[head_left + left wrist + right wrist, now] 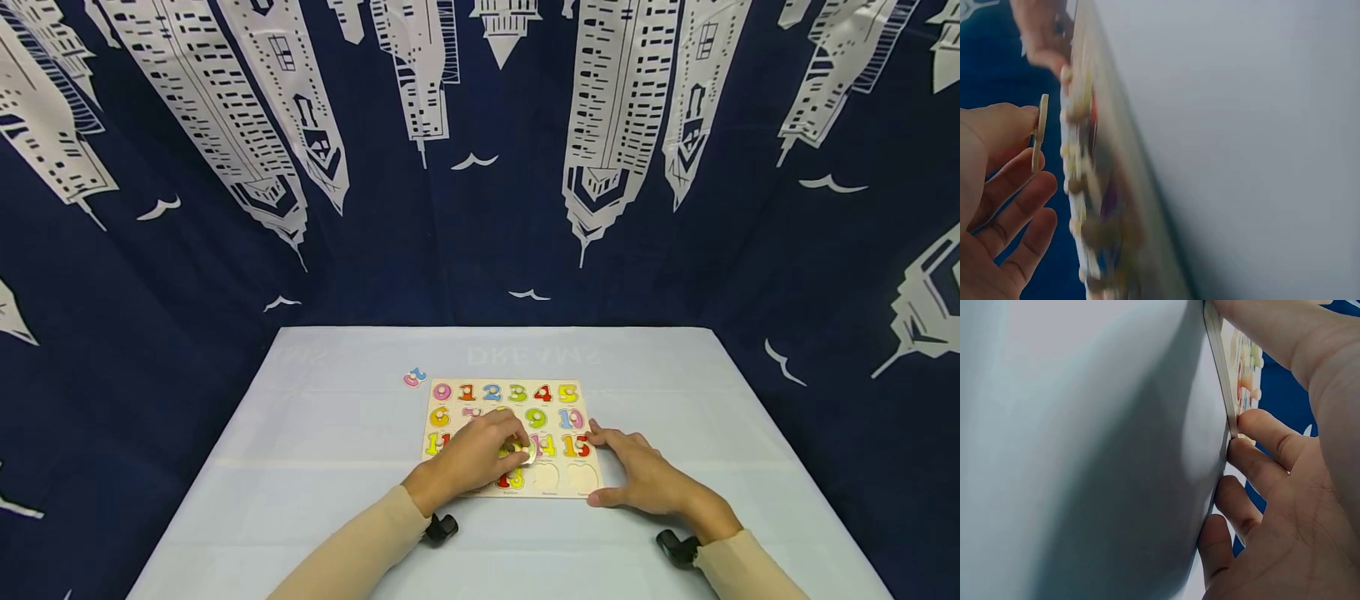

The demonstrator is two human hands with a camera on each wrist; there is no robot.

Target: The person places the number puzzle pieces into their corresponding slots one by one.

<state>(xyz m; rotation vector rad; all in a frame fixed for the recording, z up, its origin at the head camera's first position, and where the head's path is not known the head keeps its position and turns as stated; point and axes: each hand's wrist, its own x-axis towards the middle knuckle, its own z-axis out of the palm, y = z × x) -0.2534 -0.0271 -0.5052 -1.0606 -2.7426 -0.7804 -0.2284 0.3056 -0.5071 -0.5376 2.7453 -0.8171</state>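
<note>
On the white table lies a wooden number puzzle board [487, 385] with knobbed, coloured number pieces in rows. My left hand [480, 450] is over its lower middle and pinches a flat wooden number piece [1042, 132] between thumb and fingertips. That piece is seen edge-on in the left wrist view, raised off the board, so its number cannot be read. My right hand [648, 477] rests at the board's right side, fingertips touching the edge and thumb by the lower right corner. Two recesses [582, 478] show bare at the bottom right. My left hand hides part of the lower rows.
A loose pink-and-blue number piece [414, 377] lies on the table [322, 433] just beyond the board's far left corner. Behind and beside the table hangs dark blue cloth [495, 225] printed with white buildings and birds. Both wrists wear small black cameras.
</note>
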